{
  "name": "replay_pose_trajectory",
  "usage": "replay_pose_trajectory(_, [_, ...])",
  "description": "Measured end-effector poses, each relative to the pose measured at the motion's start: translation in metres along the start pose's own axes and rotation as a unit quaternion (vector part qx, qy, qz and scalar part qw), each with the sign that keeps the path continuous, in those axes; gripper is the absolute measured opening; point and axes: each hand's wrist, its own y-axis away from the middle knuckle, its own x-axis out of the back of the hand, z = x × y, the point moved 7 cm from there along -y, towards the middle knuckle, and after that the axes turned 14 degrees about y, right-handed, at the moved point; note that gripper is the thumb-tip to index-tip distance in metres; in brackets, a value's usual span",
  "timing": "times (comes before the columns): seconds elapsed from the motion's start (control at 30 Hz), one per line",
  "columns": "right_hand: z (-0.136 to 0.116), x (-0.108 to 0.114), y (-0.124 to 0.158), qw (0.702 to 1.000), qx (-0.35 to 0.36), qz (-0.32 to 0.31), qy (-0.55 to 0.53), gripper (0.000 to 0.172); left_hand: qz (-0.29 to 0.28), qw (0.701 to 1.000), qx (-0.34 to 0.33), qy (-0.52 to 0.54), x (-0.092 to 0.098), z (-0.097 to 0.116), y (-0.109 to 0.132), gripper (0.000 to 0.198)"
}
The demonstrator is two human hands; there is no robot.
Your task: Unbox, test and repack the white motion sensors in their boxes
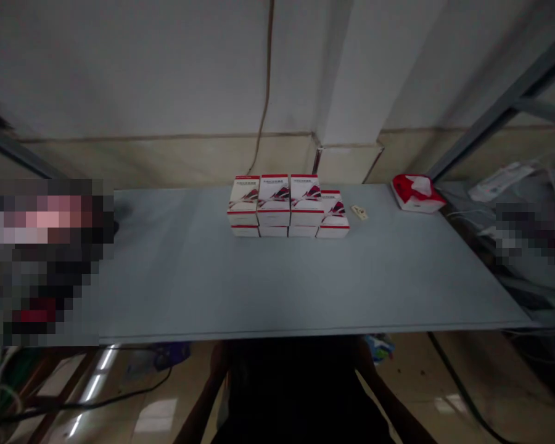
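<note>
Grip hidden: our hands lie below the frame, so we cannot tell open from closed. Our left arm (204, 394) and right arm (388, 394) flank us, and the red-and-white boxes (287, 206) stretch crosswise along the far edge of the grey table (166, 277) — straight ahead, neither arm clearly nearer.

Item: my left arm (202, 388), bare and deep in shadow, hanging down beside my torso and angling outward to the lower edge of the view. Item: my right arm (391, 394), bare and likewise shadowed, slanting outward the opposite way and running off that same edge. Item: my torso (296, 394), in a dark top, filling the bottom centre between both arms.
</note>
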Motion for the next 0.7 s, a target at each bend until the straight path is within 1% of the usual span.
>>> replay_pose_trajectory(0.03, [0.002,0.004,0.009,0.999,0.021,0.027,-0.002,0.039,0.028,0.999,-0.028,0.011,0.003,0.002,0.007,0.034])
replay_pose_trajectory(0.07, [0.0,0.009,0.019,0.997,0.046,0.06,-0.004,0.034,0.055,0.996,-0.059,0.024,0.006,0.007,0.016,0.026])
replay_pose_trajectory(0.1, [-0.005,0.016,0.029,0.993,0.075,0.095,-0.007,0.025,0.084,0.991,-0.096,0.037,0.009,0.017,0.027,0.02])
replay_pose_trajectory(0.13, [-0.014,0.024,0.039,0.986,0.105,0.127,-0.011,0.018,0.112,0.983,-0.139,0.051,0.013,0.031,0.04,0.023])
replay_pose_trajectory(0.17, [-0.029,0.032,0.048,0.978,0.139,0.156,-0.015,0.021,0.13,0.971,-0.19,0.065,0.016,0.05,0.055,0.025])
replay_pose_trajectory(0.2, [-0.046,0.04,0.055,0.967,0.175,0.182,-0.022,0.028,0.14,0.957,-0.241,0.079,0.019,0.074,0.07,0.026])
replay_pose_trajectory(0.23, [-0.067,0.049,0.06,0.955,0.216,0.199,-0.03,0.029,0.145,0.94,-0.294,0.09,0.024,0.102,0.084,0.026])
replay_pose_trajectory(0.27, [-0.089,0.058,0.06,0.944,0.256,0.207,-0.037,0.026,0.147,0.915,-0.362,0.101,0.032,0.135,0.099,0.025])
replay_pose_trajectory(0.3, [-0.112,0.07,0.058,0.926,0.307,0.214,-0.046,0.026,0.167,0.863,-0.466,0.101,0.045,0.174,0.116,0.022])
replay_pose_trajectory(0.33, [-0.134,0.081,0.051,0.907,0.367,0.202,-0.045,0.025,0.173,0.825,-0.532,0.082,0.057,0.212,0.125,0.024])
replay_pose_trajectory(0.37, [-0.148,0.099,0.039,0.887,0.397,0.233,-0.044,0.027,0.185,0.793,-0.575,0.078,0.075,0.249,0.127,0.023])
replay_pose_trajectory(0.4, [-0.155,0.122,0.022,0.867,0.402,0.29,-0.042,0.03,0.206,0.775,-0.59,0.093,0.097,0.283,0.119,0.023])
replay_pose_trajectory(0.43, [-0.156,0.144,0.0,0.844,0.402,0.352,-0.041,0.029,0.222,0.753,-0.608,0.122,0.121,0.315,0.105,0.023])
replay_pose_trajectory(0.47, [-0.154,0.163,-0.028,0.83,0.403,0.383,-0.047,0.026,0.251,0.724,-0.626,0.141,0.145,0.344,0.087,0.024])
replay_pose_trajectory(0.5, [-0.149,0.177,-0.061,0.822,0.402,0.4,-0.051,0.022,0.28,0.69,-0.653,0.141,0.166,0.37,0.066,0.023])
replay_pose_trajectory(0.53, [-0.142,0.188,-0.096,0.814,0.403,0.416,-0.053,0.018,0.305,0.675,-0.66,0.126,0.183,0.391,0.039,0.022])
replay_pose_trajectory(0.57, [-0.134,0.195,-0.131,0.806,0.407,0.427,-0.054,0.016,0.313,0.676,-0.655,0.127,0.196,0.406,0.006,0.019])
replay_pose_trajectory(0.6, [-0.128,0.198,-0.165,0.805,0.413,0.424,-0.047,0.017,0.307,0.715,-0.61,0.151,0.208,0.413,-0.036,0.014])
replay_pose_trajectory(0.63, [-0.122,0.198,-0.196,0.803,0.413,0.428,-0.04,0.019,0.295,0.758,-0.545,0.201,0.217,0.411,-0.078,0.009])
replay_pose_trajectory(0.67, [-0.118,0.192,-0.227,0.828,0.399,0.395,-0.02,0.023,0.271,0.791,-0.482,0.263,0.22,0.402,-0.117,0.009])
replay_pose_trajectory(0.7, [-0.114,0.184,-0.253,0.854,0.381,0.355,-0.005,0.028,0.226,0.816,-0.42,0.326,0.217,0.39,-0.152,0.018])
